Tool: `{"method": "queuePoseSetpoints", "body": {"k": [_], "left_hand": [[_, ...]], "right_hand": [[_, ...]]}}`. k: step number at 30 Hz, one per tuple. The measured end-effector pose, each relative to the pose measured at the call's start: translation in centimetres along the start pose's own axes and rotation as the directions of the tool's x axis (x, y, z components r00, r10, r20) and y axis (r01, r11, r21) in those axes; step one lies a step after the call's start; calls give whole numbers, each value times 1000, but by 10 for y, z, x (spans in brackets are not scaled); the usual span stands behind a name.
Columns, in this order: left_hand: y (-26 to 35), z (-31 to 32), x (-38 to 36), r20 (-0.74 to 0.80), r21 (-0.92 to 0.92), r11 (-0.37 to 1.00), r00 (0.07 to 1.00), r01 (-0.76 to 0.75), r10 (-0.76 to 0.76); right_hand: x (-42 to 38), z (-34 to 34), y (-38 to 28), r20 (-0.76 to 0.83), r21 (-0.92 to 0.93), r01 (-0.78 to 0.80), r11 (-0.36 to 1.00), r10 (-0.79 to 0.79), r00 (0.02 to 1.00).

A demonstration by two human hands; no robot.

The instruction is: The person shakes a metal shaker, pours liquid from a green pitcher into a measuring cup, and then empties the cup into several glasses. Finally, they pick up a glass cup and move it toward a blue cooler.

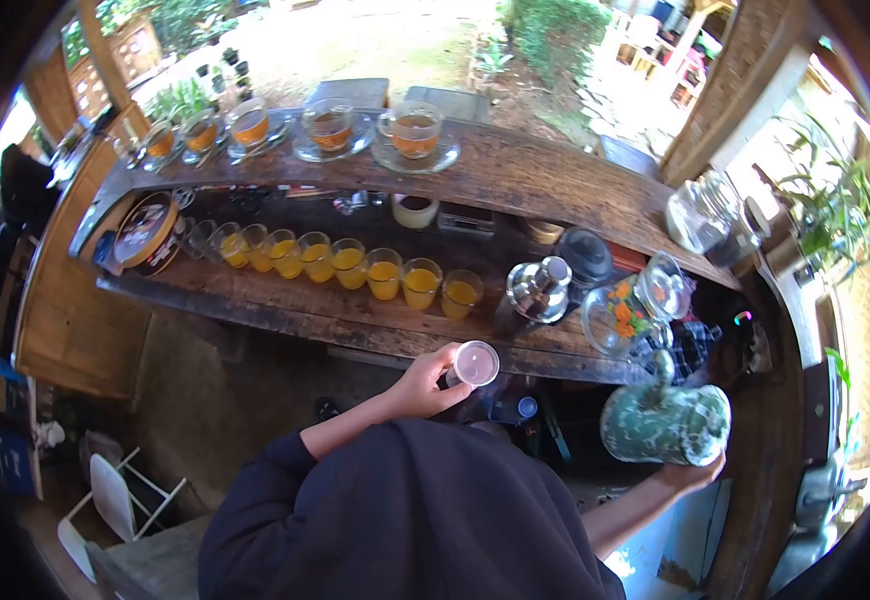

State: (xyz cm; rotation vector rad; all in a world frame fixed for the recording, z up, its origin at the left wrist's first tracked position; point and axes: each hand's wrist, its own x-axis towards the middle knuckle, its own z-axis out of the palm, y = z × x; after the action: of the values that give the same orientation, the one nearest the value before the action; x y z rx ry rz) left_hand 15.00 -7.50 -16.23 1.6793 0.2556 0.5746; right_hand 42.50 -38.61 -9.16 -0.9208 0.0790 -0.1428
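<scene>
My left hand (423, 385) is closed around a small cup (476, 363) with a pale rim, just in front of the counter edge. What is inside the cup is hard to make out. Off to the right, my right hand (693, 474) grips a green-and-white marbled enamel kettle (655, 425) from its far side, so most of those fingers are hidden. The kettle is tipped over, its spout (662, 368) toward the counter. Several glasses of yellow-orange drink (385, 278) stand in a row on the lower counter, apart from both hands.
Cups of amber tea on saucers (415, 140) line the upper shelf (535, 170). A metal shaker (538, 292), a dark-lidded jar (586, 258) and a glass vessel with orange flowers (623, 312) stand at the right. A white folding chair (115, 500) is at lower left.
</scene>
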Motion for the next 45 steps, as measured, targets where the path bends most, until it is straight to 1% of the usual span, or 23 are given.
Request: {"method": "queuePoseSetpoints", "body": {"k": [1, 2, 4, 5, 8, 9, 11, 13, 15, 18, 20, 25, 27, 29, 32, 33, 34, 35, 37, 38, 39, 41, 45], "left_hand": [[3, -8, -3, -58, 10, 1000, 998, -11, 12], [8, -16, -6, -52, -42, 997, 996, 68, -71], [6, -30, -12, -160, -43, 997, 984, 68, -74], [4, -36, -15, -225, -59, 996, 972, 60, -71], [-3, -58, -26, -375, -57, 998, 926, 33, -52], [-6, -66, -28, -427, -85, 996, 904, -12, -26], [-13, -84, -35, -483, -40, 999, 875, -6, -14], [-18, -99, -39, -631, -77, 997, 775, -25, -29], [-23, -119, -43, -710, -21, 998, 703, -62, 29], [-31, -148, -54, -776, 35, 998, 629, -47, 57], [-40, -169, -62, -841, 143, 990, 526, -14, 129], [-58, -218, -83, -894, 190, 980, 424, 67, 144], [-58, -233, -88, -898, 266, 940, 410, 215, 160], [-56, -244, -88, -907, 269, 934, 387, 234, 164], [-50, -258, -85, -926, 286, 844, 358, 454, 121], [-50, -262, -84, -926, 286, 844, 359, 455, 121], [-50, -266, -82, -928, 296, 820, 352, 489, 125], [-50, -269, -81, -930, 306, 796, 345, 522, 131], [-44, -270, -78, -928, 310, 776, 354, 549, 120], [-41, -271, -77, -927, 312, 756, 359, 576, 109], [-41, -274, -76, -926, 313, 755, 362, 576, 108], [-42, -282, -77, -912, 353, 716, 392, 603, 120], [-20, -286, -74, -911, 346, 693, 405, 633, 85]], "right_hand": [[3, 1, -5, -61, -13, 14, 1000, -15, 998], [5, 4, -7, -146, -62, 63, 996, -71, 987], [35, -22, -4, -196, -57, 103, 993, -113, 974], [26, -8, -7, -219, -89, 116, 989, -133, 967], [61, -34, 8, -144, -209, 214, 954, -246, 958], [67, -37, 11, -148, -226, 219, 949, -255, 955], [79, -39, 20, -172, -251, 230, 940, -277, 945], [89, -38, 32, -196, -261, 243, 934, -297, 935], [102, -35, 43, -217, -275, 244, 930, -307, 927], [122, -30, 62, -253, -281, 240, 929, -313, 915], [136, -27, 74, -283, -280, 234, 931, -313, 907], [163, -12, 104, -356, -269, 219, 938, -308, 882], [173, -4, 114, -384, -255, 217, 942, -305, 872], [181, 3, 122, -411, -240, 212, 947, -297, 862], [192, 15, 137, -453, -195, 225, 955, -291, 842], [197, 18, 139, -469, -176, 233, 956, -289, 834], [199, 17, 140, -350, -68, 184, 981, -196, 916], [183, 36, 137, -410, -112, 157, 981, -190, 892], [218, 21, 150, -342, -271, 124, 954, -216, 915], [230, 20, 160, -323, -344, 286, 894, -399, 858], [231, 23, 160, -325, -345, 286, 894, -400, 857], [208, 48, 152, -329, -388, 157, 908, -295, 897], [184, 71, 143, -299, -393, 147, 908, -277, 913]]}}
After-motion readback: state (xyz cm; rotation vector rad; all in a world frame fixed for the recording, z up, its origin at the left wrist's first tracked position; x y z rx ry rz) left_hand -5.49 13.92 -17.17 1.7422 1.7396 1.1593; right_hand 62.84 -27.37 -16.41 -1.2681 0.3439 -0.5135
